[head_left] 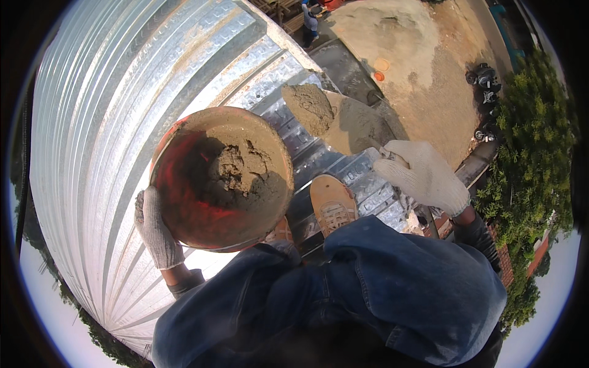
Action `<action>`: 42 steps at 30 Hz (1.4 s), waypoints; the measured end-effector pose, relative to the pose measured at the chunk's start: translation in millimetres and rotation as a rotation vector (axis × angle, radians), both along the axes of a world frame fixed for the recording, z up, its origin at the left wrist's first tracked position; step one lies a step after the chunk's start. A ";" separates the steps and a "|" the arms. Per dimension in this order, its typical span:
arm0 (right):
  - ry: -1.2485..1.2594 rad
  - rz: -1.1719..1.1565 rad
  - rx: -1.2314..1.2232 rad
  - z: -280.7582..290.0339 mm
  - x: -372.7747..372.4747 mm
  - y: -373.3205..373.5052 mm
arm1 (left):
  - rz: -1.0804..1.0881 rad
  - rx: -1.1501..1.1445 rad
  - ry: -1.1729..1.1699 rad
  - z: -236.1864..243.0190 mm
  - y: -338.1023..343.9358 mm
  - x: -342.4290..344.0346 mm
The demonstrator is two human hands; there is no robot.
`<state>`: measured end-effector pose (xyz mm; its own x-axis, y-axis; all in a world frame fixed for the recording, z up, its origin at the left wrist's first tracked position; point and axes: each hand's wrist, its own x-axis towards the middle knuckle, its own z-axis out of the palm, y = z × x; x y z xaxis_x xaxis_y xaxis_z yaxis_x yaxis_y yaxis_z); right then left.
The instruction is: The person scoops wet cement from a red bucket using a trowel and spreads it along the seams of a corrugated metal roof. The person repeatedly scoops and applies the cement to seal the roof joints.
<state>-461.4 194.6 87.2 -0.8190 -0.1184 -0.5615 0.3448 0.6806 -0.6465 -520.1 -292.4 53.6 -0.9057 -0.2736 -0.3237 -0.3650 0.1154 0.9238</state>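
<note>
My gloved left hand [154, 227] grips the side of a red, mortar-crusted bucket [202, 205], which has wet grey mortar [239, 168] heaped inside. My gloved right hand [420, 172] is closed on the handle of a metal trowel [356, 126], held out to the right of the bucket. A lump of mortar [310, 110] sits at the left end of the blade. My tan shoe [328, 202] and a second, partly hidden one are below, between the bucket and my right hand, and my jeans fill the lower view.
Corrugated metal sheets [98, 153] lie around my feet and stretch left, with an edge dropping to the right. Far below are a sand pile [392, 37], an orange bucket [379, 76], parked motorbikes [485, 89] and a person [311, 21]. Trees [524, 135] stand at the right.
</note>
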 end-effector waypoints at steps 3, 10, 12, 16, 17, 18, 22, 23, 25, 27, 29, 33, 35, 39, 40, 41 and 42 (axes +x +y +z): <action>0.056 -0.073 0.239 -21.9 1.6 15.0 | 0.026 0.017 -0.006 2.4 14.5 1.0; 0.370 0.095 0.576 -123.6 2.5 -20.3 | 0.012 -0.070 0.012 15.5 28.4 -4.6; 0.287 0.168 0.801 -130.5 4.0 -52.4 | 0.006 -0.059 0.010 14.2 29.0 -4.7; 0.357 0.281 0.875 -142.1 16.4 -73.3 | -0.021 -0.016 0.011 10.8 28.4 -4.6; 0.347 0.310 0.891 -143.5 18.4 -72.1 | -0.020 -0.021 0.012 12.7 32.7 -6.2; 0.334 0.340 0.909 -144.5 20.4 -70.3 | -0.020 -0.023 0.013 15.2 39.3 -7.5; 0.312 0.395 0.858 -140.5 27.5 -61.3 | -0.056 -0.047 0.018 19.0 42.9 -14.1; 0.321 0.358 0.763 -134.0 30.6 -54.3 | -0.078 -0.036 0.019 19.5 43.3 -15.3; 0.211 0.143 0.579 -121.1 33.0 -49.2 | -0.118 -0.015 0.020 22.2 44.9 -18.3; 0.045 -0.031 0.484 -94.5 30.3 -49.4 | -0.104 -0.014 0.007 25.7 51.6 -19.1; 0.026 0.150 0.565 -84.8 36.0 -44.5 | -0.107 -0.025 -0.002 28.6 55.0 -20.0; 0.071 0.322 0.651 -73.3 58.5 -24.0 | -0.151 -0.092 -0.023 31.6 63.9 -21.0; -0.010 0.268 0.645 -66.9 67.4 -14.0 | -0.201 -0.152 -0.036 32.9 65.7 -21.8; -0.003 0.108 0.585 -51.3 77.7 -0.3 | -0.346 -0.222 -0.044 33.9 51.7 -31.1; 0.058 0.082 0.598 -50.2 74.9 1.6 | -0.381 -0.228 -0.045 33.6 48.0 -34.5; 0.122 0.043 0.607 -49.5 71.8 3.7 | -0.396 -0.235 -0.053 35.1 42.2 -41.8; 0.181 0.004 0.627 -49.0 69.6 6.7 | -0.413 -0.231 -0.065 31.6 34.6 -48.9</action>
<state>-391.8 201.2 38.2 -0.9073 0.1832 -0.3784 0.2641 0.9487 -0.1739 -569.0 -257.7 85.2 -0.9338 0.0339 -0.3563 -0.3013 0.4631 0.8336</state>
